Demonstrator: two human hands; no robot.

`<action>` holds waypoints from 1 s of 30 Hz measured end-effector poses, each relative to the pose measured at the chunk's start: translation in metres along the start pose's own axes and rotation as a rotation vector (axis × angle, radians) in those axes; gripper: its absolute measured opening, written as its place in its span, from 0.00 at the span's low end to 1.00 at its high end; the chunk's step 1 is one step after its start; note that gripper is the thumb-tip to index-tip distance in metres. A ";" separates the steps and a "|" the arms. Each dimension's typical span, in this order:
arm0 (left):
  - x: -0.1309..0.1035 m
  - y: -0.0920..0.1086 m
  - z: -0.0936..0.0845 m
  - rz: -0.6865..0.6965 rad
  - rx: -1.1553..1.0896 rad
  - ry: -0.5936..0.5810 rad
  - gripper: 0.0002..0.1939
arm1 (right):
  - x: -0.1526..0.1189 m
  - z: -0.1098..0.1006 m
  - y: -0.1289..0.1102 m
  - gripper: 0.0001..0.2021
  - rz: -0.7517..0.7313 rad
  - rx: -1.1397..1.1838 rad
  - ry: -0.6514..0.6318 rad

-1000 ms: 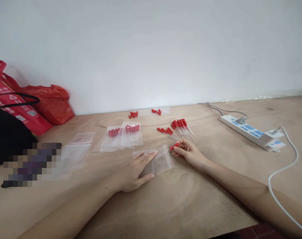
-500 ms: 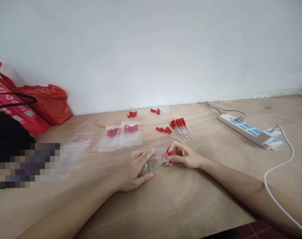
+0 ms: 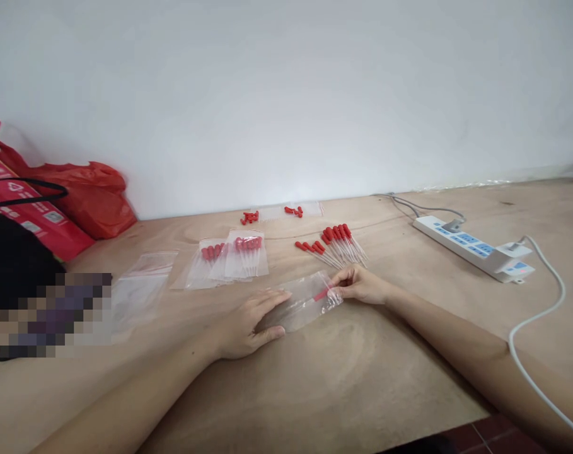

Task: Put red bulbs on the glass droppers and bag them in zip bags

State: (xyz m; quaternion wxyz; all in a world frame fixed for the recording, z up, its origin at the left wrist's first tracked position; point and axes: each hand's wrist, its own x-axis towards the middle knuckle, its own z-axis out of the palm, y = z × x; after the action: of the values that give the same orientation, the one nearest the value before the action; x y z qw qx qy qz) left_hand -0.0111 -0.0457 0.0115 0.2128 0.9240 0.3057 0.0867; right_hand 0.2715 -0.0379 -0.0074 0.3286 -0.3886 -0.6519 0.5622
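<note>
A clear zip-lock bag (image 3: pixel 295 310) lies slanted on the table between my hands. Inside its right part shows a dropper with a red bulb (image 3: pixel 322 294); its pale stem is hard to make out through the plastic. My left hand (image 3: pixel 254 323) rests on the bag's left end, fingers stretched and thumb apart. At the bag's right end, my right hand (image 3: pixel 357 285) pinches the plastic near the mouth, its fingertips close to the bulb. Just beyond it lie loose red-bulbed droppers (image 3: pixel 340 243), several in a bunch. Filled bags of droppers (image 3: pixel 246 255) overlap to the left.
Loose red bulbs (image 3: pixel 249 217) and flat bags (image 3: pixel 309 208) lie by the wall. Empty-looking bags (image 3: pixel 147 277) are at left, beside a pixelated object (image 3: pixel 54 315) and red carrier bags (image 3: pixel 82 195). A power strip (image 3: pixel 470 246) with a white cable (image 3: pixel 527 309) stands at right.
The bag has spread out and its mouth end now reaches further right, covering the red bulb. My right hand has shifted slightly right; my left hand has moved slightly left.
</note>
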 end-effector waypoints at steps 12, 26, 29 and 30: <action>0.001 -0.002 0.001 0.061 -0.045 0.025 0.13 | 0.004 0.014 0.007 0.10 -0.107 -0.287 0.170; 0.001 -0.003 0.001 0.075 -0.054 0.027 0.17 | 0.084 0.004 -0.018 0.13 0.053 -1.107 0.550; 0.001 -0.003 0.001 0.084 -0.057 0.027 0.18 | 0.109 0.012 -0.020 0.14 0.144 -1.138 0.576; 0.001 -0.002 0.001 0.087 -0.059 0.028 0.18 | 0.114 0.013 -0.021 0.13 0.165 -1.136 0.574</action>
State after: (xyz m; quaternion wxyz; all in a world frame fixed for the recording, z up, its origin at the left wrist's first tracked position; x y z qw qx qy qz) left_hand -0.0111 -0.0435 0.0096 0.2316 0.9283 0.2657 0.1179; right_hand 0.2018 0.0545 0.0104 0.1887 -0.6862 -0.7021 0.0265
